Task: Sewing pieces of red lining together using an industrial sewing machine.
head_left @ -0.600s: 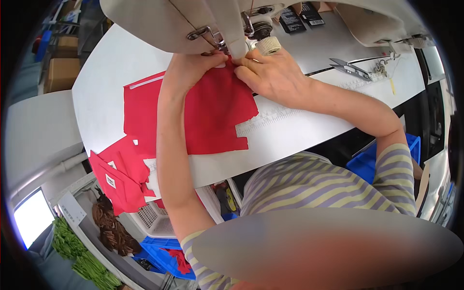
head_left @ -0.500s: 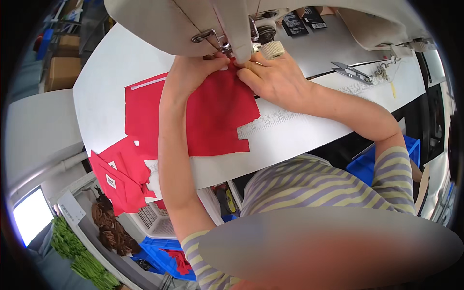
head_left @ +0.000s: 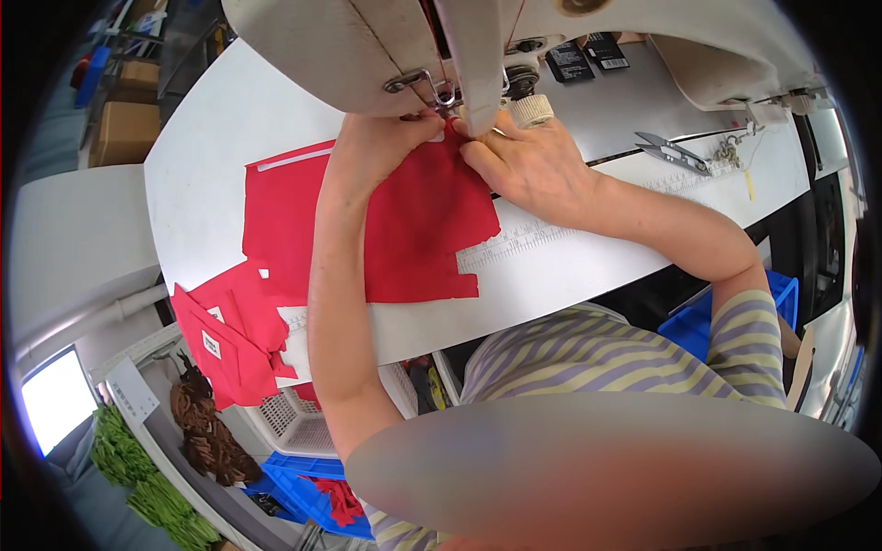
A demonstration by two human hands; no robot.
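1. Red cloth (head_left: 418, 239): spread on white surface (head_left: 220, 119), far edge up under sewing machine head (head_left: 322, 55); lying flat prob. lets it slide w/o creasing.
2. L hand (head_left: 377, 151): nearly closed, thumb + index pinching cloth's far edge; prob. to hold it taut.
3. R hand (head_left: 537, 170): curled, thumb + index nipping same edge from R, just beside pale knob (head_left: 531, 110); tips partly hidden. 2 hands on opp. sides likely stop edge skewing.
4. 2nd red piece (head_left: 248, 317) w/ white label (head_left: 211, 344): L end, hanging over surface's near edge, likely parked out of hands' way.
5. Snips (head_left: 675, 154): R side, near R forearm, prob. for easy reach.
6. Ruler strip (head_left: 524, 239): partly under cloth, likely for quick measuring.
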